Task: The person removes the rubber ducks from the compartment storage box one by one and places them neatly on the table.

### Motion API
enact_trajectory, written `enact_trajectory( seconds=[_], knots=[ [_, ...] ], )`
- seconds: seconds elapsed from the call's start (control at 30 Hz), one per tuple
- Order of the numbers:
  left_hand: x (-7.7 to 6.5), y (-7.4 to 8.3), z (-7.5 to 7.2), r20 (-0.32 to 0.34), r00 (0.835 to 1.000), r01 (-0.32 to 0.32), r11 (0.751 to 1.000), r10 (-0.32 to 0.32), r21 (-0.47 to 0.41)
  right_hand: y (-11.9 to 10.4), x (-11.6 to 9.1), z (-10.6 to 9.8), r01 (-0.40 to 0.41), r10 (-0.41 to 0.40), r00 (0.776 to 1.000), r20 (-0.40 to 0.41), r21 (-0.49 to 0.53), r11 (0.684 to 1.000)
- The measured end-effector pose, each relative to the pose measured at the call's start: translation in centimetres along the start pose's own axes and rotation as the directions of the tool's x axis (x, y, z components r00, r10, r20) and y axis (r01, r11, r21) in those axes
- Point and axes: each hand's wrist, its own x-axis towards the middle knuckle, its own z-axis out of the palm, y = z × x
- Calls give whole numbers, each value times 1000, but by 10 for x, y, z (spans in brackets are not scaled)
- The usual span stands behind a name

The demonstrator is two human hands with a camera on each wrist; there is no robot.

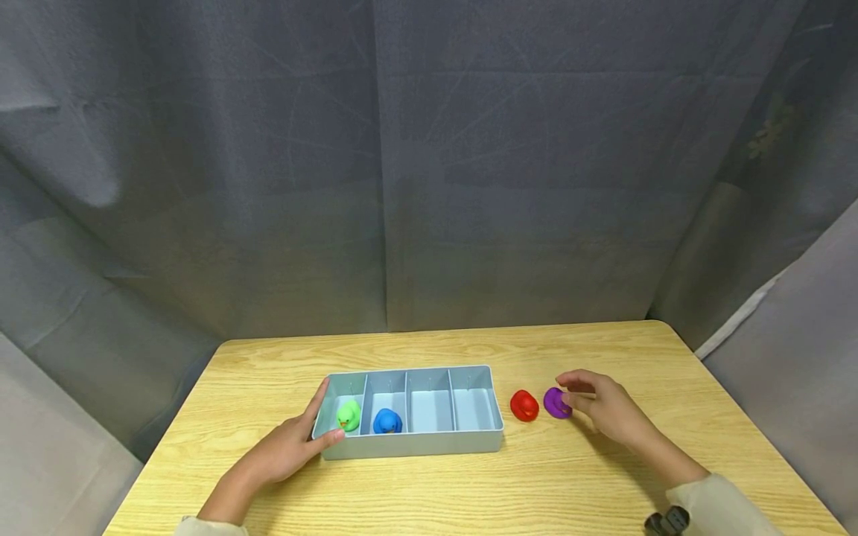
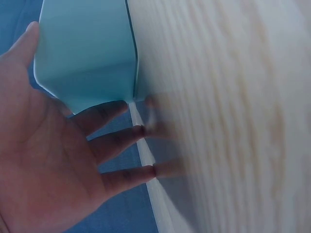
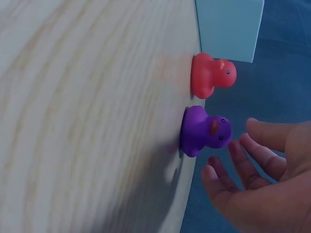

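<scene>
At the left end of a pale blue-grey divided box (image 1: 415, 444), my left hand (image 1: 284, 447) is spread with its thumb at the front rim. In the left wrist view, several fingers (image 2: 119, 143) extend fairly straight, their tips at the wooden table. A green rubber duck (image 1: 348, 415) sits in the leftmost compartment, and a blue one (image 1: 387, 421) in the compartment beside it. My right hand (image 1: 603, 406) reaches over a purple rubber duck (image 3: 204, 131), fingers loosely bent and parted, close to its head. Beside the purple duck stands a red rubber duck (image 3: 211, 76), nearer the box.
The box has two further compartments on its right side, with bare floors (image 1: 430, 411). All of this rests on a light wooden table (image 1: 429, 499). Grey curtains (image 1: 429, 186) hang behind the table and along both sides.
</scene>
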Motion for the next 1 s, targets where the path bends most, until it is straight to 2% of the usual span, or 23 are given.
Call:
enact_trajectory(
  seconds=[0.67,1.0],
  knots=[
    [1,-2,1,-2,1000,-10,1000,10,10,-23,6,-3,45,-45,998,-38,-10,999],
    [1,-3,1,-2,1000,-4,1000,4,14,-44,7,2,78,-78,997,-17,48,996]
  ],
)
